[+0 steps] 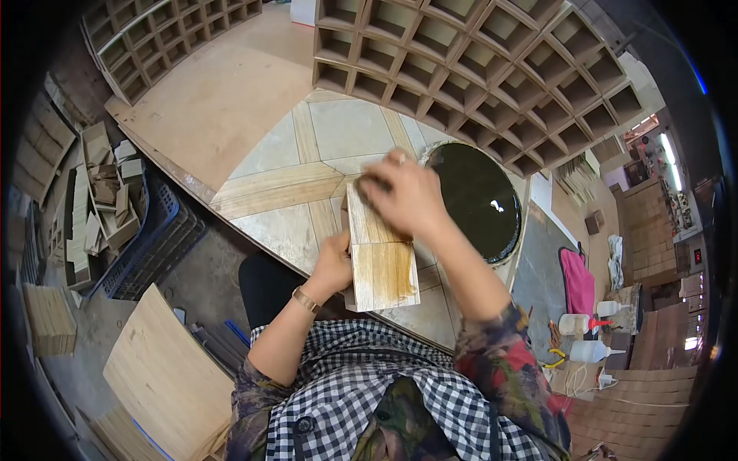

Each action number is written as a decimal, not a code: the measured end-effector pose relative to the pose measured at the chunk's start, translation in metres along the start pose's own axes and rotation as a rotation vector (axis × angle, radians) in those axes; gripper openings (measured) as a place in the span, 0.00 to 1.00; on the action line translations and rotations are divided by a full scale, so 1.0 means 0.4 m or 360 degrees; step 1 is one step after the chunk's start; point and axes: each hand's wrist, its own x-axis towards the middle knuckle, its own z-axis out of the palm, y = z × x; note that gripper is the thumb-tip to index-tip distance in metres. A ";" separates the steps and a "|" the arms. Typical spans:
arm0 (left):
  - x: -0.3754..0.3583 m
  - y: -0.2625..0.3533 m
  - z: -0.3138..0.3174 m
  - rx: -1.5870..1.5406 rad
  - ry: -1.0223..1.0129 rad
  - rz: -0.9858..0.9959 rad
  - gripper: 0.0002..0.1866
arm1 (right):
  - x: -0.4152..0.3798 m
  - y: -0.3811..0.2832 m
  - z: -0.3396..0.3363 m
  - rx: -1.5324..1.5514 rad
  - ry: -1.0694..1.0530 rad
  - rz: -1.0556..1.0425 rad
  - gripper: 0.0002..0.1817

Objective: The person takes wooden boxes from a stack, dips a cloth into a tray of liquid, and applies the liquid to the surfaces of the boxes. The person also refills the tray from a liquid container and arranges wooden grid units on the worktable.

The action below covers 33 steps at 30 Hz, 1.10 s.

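Note:
A small wooden box [377,269] with a pale, streaked grain rests at the table's front edge, its top partly wet and yellow-brown. My left hand [332,265] grips the box's left side, fingers wrapped round it. Over the box's far end is my right hand [403,192], fingers bent downward and slightly blurred; whatever they hold, if anything, is hidden. Just right of that hand stands a round container [480,203] of dark liquid with a small white spot on its surface.
A large grid of wooden compartments [461,61] stands at the back right, another [165,38] at the back left. At left are blue crates [154,246] of wood scraps. Glue bottles [588,351] and pink cloth [578,280] lie at right.

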 end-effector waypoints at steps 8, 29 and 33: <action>-0.002 0.025 -0.006 -0.0005 -0.0068 0.0077 0.13 | -0.280 -0.090 -0.118 0.0119 -0.0239 -0.0247 0.06; -0.010 0.033 0.005 -0.0223 -0.0060 -0.0118 0.15 | 0.055 0.033 0.043 0.0201 0.0109 -0.0170 0.08; -0.009 0.041 -0.004 -0.0244 -0.0058 -0.0090 0.15 | 0.006 -0.074 0.025 0.0258 -0.0212 -0.0384 0.04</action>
